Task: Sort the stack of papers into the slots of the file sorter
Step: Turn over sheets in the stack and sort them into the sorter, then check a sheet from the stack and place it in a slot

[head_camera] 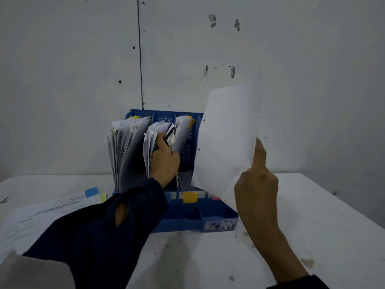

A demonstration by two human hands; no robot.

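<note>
A blue file sorter (188,142) stands against the wall, its three slots stuffed with upright papers (127,147). My left hand (164,158) reaches into the middle slot, fingers curled round a bundle of sheets there. My right hand (257,182) pinches the lower edge of a single white sheet (227,136), held up to the right of the sorter. The stack of papers (37,217) lies flat on the table at the left, partly under my dark left sleeve, with a blue tab at its top corner.
The white table (302,226) runs to an edge at the right, with a few stains. A blue front tray (210,217) of the sorter carries yellow and pink sticky labels. A grey wall rises right behind the sorter.
</note>
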